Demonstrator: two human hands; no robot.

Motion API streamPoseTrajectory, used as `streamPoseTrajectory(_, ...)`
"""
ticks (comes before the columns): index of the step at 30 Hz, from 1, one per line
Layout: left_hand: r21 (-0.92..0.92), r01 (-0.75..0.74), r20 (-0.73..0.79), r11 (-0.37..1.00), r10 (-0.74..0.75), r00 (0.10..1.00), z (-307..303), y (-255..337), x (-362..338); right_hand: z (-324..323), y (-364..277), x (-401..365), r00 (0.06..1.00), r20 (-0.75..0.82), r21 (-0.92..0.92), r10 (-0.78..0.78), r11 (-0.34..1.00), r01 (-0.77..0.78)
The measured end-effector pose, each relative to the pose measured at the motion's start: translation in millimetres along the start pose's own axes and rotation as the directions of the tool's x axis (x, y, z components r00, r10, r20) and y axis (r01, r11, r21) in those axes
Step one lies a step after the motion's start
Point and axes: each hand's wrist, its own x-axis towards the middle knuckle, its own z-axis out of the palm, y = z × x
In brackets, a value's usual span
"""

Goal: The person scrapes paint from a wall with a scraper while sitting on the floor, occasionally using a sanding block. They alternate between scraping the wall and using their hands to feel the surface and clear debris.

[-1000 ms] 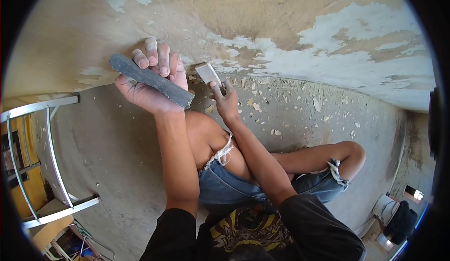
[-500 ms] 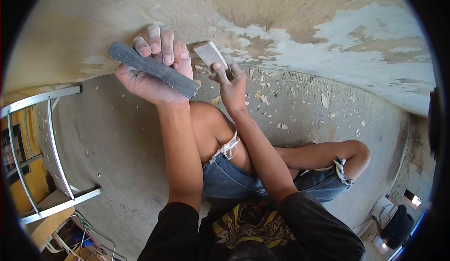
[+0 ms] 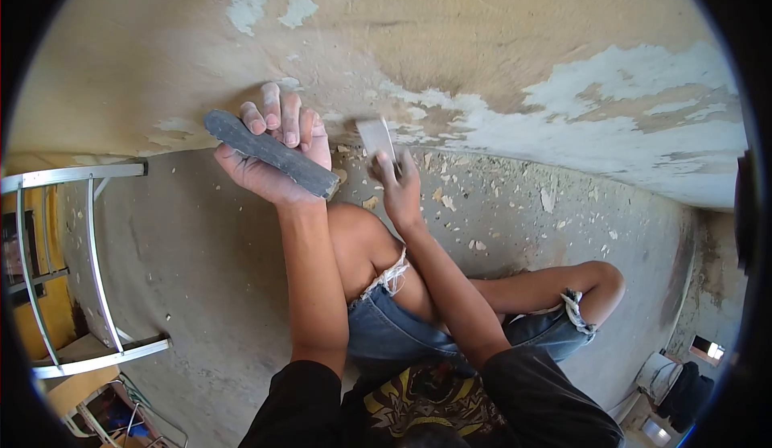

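My left hand (image 3: 277,178), whitened with dust, is turned palm up with curled fingers. Across the palm, between thumb and fingers, it grips a long flat dark grey bar (image 3: 269,152), rounded at one end and rough at the other. To its right, my right hand (image 3: 400,187) is closed around a scraper (image 3: 375,136), whose flat pale blade points up at the foot of the wall. The scraper's handle is hidden in my fingers, which are slightly blurred. Behind both hands rises the peeling wall (image 3: 450,54), with tan paint and bare whitish patches.
Paint flakes (image 3: 446,201) are scattered on the grey floor (image 3: 201,263) along the wall. A metal ladder (image 3: 95,255) lies at left, above some clutter (image 3: 121,416) in the lower corner. My crossed legs (image 3: 555,277) are below my hands. A white bucket (image 3: 658,376) stands at lower right.
The whole view has tilted up, so more wall shows and both hands sit lower in frame. The scraper's blade has turned more upright. Both hands keep their holds.
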Motion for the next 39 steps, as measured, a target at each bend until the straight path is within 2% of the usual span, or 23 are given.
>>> streamPoseTrajectory(1, 0.001, -0.009, 0.006, 1.000, 0.009, 1.000, 1.9, -0.9, -1.5, -11.7, 24.0, -1.9, 0.995, -0.056, -0.018, 0.086, 0.996, -0.087)
streamPoseTrajectory(4, -0.005, 0.015, -0.033, 1.000, -0.015, 0.999, 1.4, -1.0, -5.9, -25.9, 2.3, -2.0, 0.998, -0.059, -0.121, 0.036, 0.992, -0.043)
streamPoseTrajectory(6, 0.007, -0.002, 0.003, 1.000, 0.002, 1.000, 2.8, 0.2, -5.3, -16.2, -23.6, 0.9, 0.999, -0.029, -0.142, 0.019, 0.990, -0.023)
streamPoseTrajectory(8, -0.014, 0.004, -0.009, 1.000, -0.004, 1.000, 1.1, -1.7, -3.3, 2.9, -55.8, 2.3, 0.997, 0.032, -0.010, -0.071, 0.997, 0.071)
streamPoseTrajectory(9, -0.027, 0.005, -0.027, 1.000, -0.005, 1.000, 0.2, -1.8, -2.3, 6.1, -59.5, 2.3, 0.997, 0.031, 0.021, -0.064, 0.998, 0.064)
streamPoseTrajectory(10, -0.028, -0.002, -0.018, 1.000, 0.001, 1.000, 1.1, -2.4, -1.5, 3.3, -48.1, 2.4, 0.997, 0.035, 0.022, -0.075, 0.997, 0.074)
streamPoseTrajectory(12, -0.087, 0.003, -0.081, 0.996, -0.010, 0.997, 3.5, -5.5, -1.3, -5.9, -9.1, 3.1, 1.000, 0.003, -0.098, 0.000, 0.995, 0.001)
streamPoseTrajectory(14, -0.073, -0.010, -0.091, 0.997, 0.004, 0.996, 4.8, -4.5, 1.0, -4.1, -7.8, 2.6, 0.999, -0.044, -0.102, 0.024, 0.994, -0.028)
streamPoseTrajectory(16, 0.001, -0.013, 0.017, 1.000, 0.013, 1.000, 1.9, 0.4, -3.5, 2.4, -32.4, -6.0, 1.000, 0.023, -0.076, -0.001, 0.997, 0.003)
streamPoseTrajectory(18, -0.040, -0.002, -0.029, 0.999, 0.001, 1.000, 0.7, -1.0, -4.8, 18.5, -87.7, -4.3, 0.999, 0.033, -0.062, 0.021, 0.998, -0.019)
streamPoseTrajectory(20, -0.021, -0.009, -0.031, 1.000, 0.008, 0.999, 0.3, -1.0, -1.7, 28.3, -120.9, -0.1, 0.991, 0.098, 0.042, -0.091, 0.995, 0.088)
streamPoseTrajectory(21, -0.024, -0.014, -0.021, 1.000, 0.013, 1.000, 0.4, -1.7, -0.3, 28.3, -123.8, 2.4, 0.989, 0.089, 0.012, -0.116, 0.993, 0.115)
streamPoseTrajectory(22, -0.033, -0.014, -0.027, 0.999, 0.014, 1.000, 0.2, -2.9, -0.4, 24.2, -117.2, 3.8, 0.988, 0.093, 0.009, -0.127, 0.992, 0.126)
streamPoseTrajectory(24, -0.049, -0.024, -0.022, 0.999, 0.023, 1.000, -0.2, -3.6, -0.4, 7.9, -77.4, 3.1, 0.997, 0.040, -0.122, -0.060, 0.990, 0.065)
streamPoseTrajectory(26, -0.059, 0.007, -0.033, 0.998, -0.009, 0.999, -0.3, -2.5, -0.4, -9.6, -21.9, -6.0, 0.996, -0.088, -0.145, 0.012, 0.989, -0.025)
streamPoseTrajectory(27, -0.063, 0.011, -0.030, 0.998, -0.013, 0.999, 1.1, -2.5, -1.2, -9.1, -25.9, -8.0, 0.997, -0.082, -0.144, 0.000, 0.990, -0.012)
streamPoseTrajectory(29, -0.055, -0.009, -0.028, 0.998, 0.008, 1.000, 0.2, -1.5, 0.1, -4.5, -46.0, -19.8, 0.980, -0.178, 0.025, 0.086, 0.996, -0.083)
streamPoseTrajectory(30, -0.050, -0.011, -0.038, 0.999, 0.009, 0.999, 0.7, -1.1, -3.9, 0.8, -60.4, -23.8, 0.977, -0.187, 0.031, 0.104, 0.994, -0.100)
streamPoseTrajectory(32, -0.093, 0.005, -0.027, 0.996, -0.008, 1.000, 0.8, -3.4, -2.5, 17.5, -96.1, -9.4, 0.998, -0.067, 0.119, -0.009, 0.993, 0.016)
streamPoseTrajectory(34, -0.056, -0.016, -0.045, 0.998, 0.013, 0.999, 1.4, -3.6, -1.4, 23.9, -111.4, -1.1, 0.992, -0.004, 0.049, -0.123, 0.991, 0.123)
streamPoseTrajectory(36, -0.065, -0.020, -0.029, 0.998, 0.018, 0.999, 4.0, -4.5, -1.6, 13.6, -97.6, -0.2, 0.999, 0.024, 0.036, -0.036, 0.999, 0.035)
streamPoseTrajectory(39, -0.081, -0.032, -0.044, 0.996, 0.029, 0.999, 5.7, -3.7, -3.7, -18.8, -49.1, -13.3, 0.995, -0.077, -0.054, 0.064, 0.996, -0.069)
